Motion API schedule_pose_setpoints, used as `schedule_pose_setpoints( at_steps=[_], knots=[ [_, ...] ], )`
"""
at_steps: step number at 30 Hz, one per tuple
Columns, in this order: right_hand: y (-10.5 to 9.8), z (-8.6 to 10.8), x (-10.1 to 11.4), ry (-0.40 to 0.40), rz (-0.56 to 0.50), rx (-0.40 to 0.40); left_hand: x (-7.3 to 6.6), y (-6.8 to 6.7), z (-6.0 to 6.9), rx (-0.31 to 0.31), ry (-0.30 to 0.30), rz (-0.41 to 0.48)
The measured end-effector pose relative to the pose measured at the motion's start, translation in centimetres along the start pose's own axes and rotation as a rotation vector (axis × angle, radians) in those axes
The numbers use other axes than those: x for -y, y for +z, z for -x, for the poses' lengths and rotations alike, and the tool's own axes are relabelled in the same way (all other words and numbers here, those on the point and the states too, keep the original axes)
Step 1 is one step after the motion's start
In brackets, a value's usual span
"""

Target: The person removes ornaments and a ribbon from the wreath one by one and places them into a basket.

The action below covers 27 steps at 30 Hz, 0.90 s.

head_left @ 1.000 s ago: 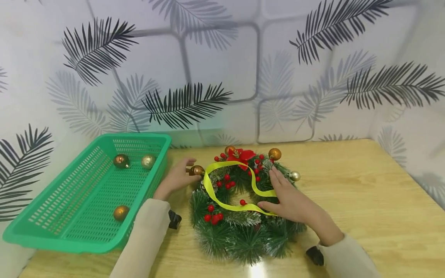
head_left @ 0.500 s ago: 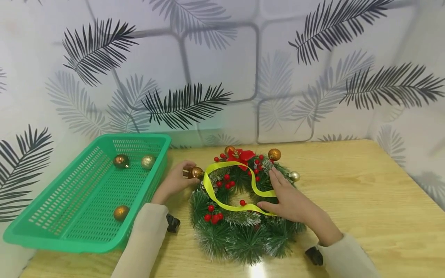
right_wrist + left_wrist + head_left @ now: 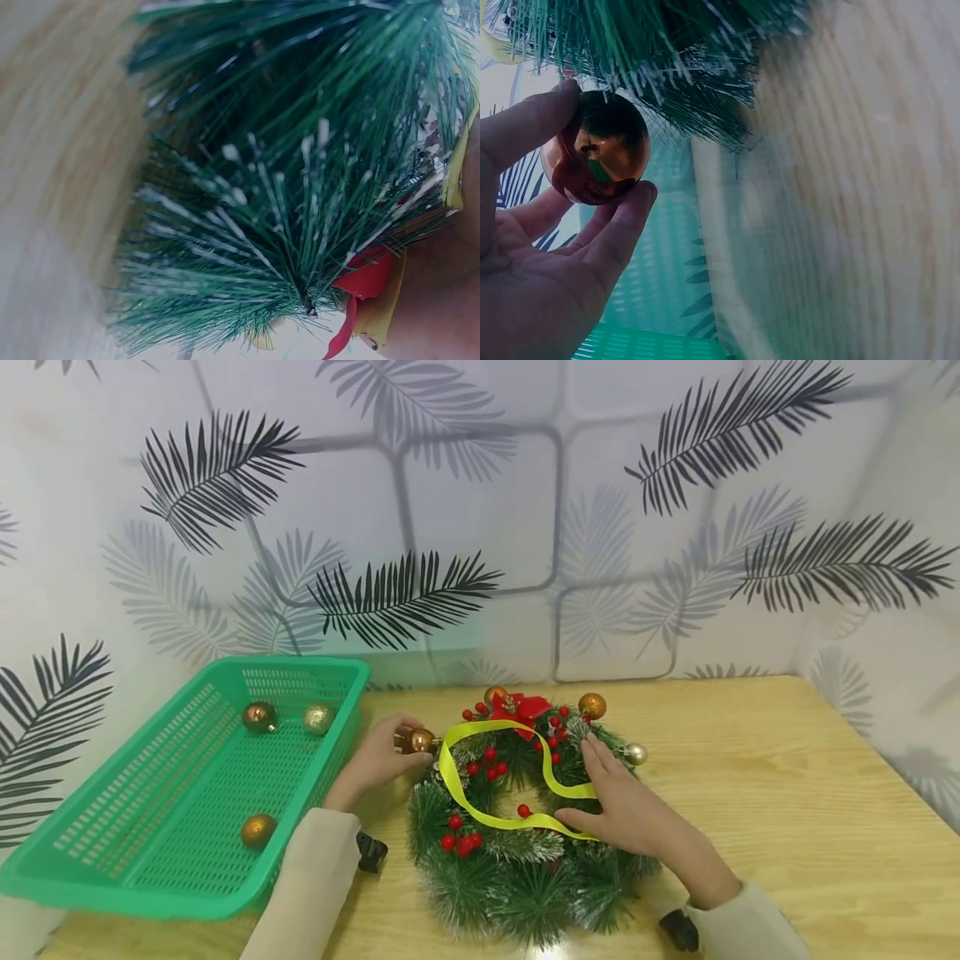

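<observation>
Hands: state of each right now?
Left hand: holding a copper ball between thumb and fingers.
Right hand: open, resting on the wreath over the ribbon.

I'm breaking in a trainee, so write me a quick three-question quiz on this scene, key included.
1. How many balls lie in the green basket?
2. True or false: the yellow ribbon lies in the green basket.
3. Fill in: the left hand holds a shiny ____.

Key:
1. Three.
2. False; the yellow ribbon lies on the wreath.
3. Copper-coloured ball.
</observation>
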State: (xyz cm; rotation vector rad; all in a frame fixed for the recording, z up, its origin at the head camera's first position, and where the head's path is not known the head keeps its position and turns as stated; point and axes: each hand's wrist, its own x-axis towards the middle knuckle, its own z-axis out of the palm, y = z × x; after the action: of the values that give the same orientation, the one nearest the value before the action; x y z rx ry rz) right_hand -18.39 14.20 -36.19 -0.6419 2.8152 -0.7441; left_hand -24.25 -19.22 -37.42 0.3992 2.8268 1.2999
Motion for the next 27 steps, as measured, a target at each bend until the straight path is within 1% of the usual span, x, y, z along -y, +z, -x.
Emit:
schedule_pose_setpoints(
  at_steps=[4, 7, 10, 12, 17, 24, 27],
  knots=[
    [-0.10, 0.11, 0.20, -0.004, 0.001, -0.005, -0.28, 0.07, 0.11, -0.010, -0.027, 0.016],
    [-0.12, 0.13, 0.22, -0.005, -0.002, -0.008, -0.57, 0.14, 0.12, -0.029, -0.051, 0.024],
    [-0.07, 0.12, 0.15, -0.002, -0.002, -0.006, -0.71, 0.26, 0.08, -0.047, -0.058, 0.036],
    [-0.06, 0.10, 0.11, -0.001, -0.001, -0.004, -0.71, 0.39, 0.08, -0.062, -0.065, 0.060],
    [0.14, 0.01, 0.01, -0.006, -0.007, -0.009, -0.53, 0.46, 0.08, -0.100, -0.065, 0.116],
    [0.30, 0.20, -0.24, 0.001, -0.007, -0.015, -0.74, 0.64, 0.26, -0.148, -0.049, 0.128],
    [0.35, 0.10, -0.43, 0.003, 0.001, -0.030, -0.84, 0.70, 0.33, -0.154, -0.037, 0.143]
  ],
)
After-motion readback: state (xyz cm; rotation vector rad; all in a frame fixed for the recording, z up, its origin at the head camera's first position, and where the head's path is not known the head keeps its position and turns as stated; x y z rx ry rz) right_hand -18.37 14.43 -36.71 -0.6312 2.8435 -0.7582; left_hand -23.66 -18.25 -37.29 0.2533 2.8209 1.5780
